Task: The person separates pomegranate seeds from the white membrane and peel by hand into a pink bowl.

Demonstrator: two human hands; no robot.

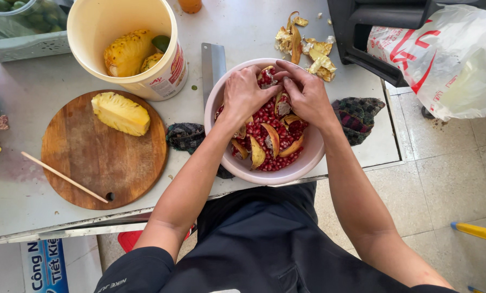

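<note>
Steel-topped table [15, 179] w/ pink bowl [302, 163] at its front edge. Left hand [244, 93] & right hand [307, 93] both pinch a pomegranate piece [268, 76] over the bowl. Risk: hard downward push could tip bowl off, seeds [267, 116] spilling; cleaver [212, 65] lies close.

My fingers [270, 89] sit in the bowl [302, 163], on the pomegranate piece [268, 77], with seeds [275, 127] just below them. The cleaver [212, 65] lies left of my fingers, the cutting board [104, 157] farther left, and the peel scraps [308, 46] beyond them.
</note>
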